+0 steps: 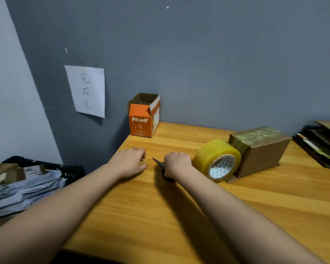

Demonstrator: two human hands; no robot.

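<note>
My right hand (176,163) grips a pair of scissors (159,163) on the wooden table (179,216); the blade tip points left and the black handle shows under my palm. Just to its left, my left hand (131,161) rests on the table near the left edge with fingers loosely curled, holding nothing. A yellow roll of packing tape (215,155) stands on edge right of my right hand. Behind the roll sits a brown cardboard box (261,149) sealed with clear tape.
An open orange PRAMY box (144,119) stands at the table's back left corner against the grey wall. A paper sign (87,91) hangs on the wall. A black crate of packages (27,180) sits low at left. Flattened cardboard and papers (324,147) lie at right.
</note>
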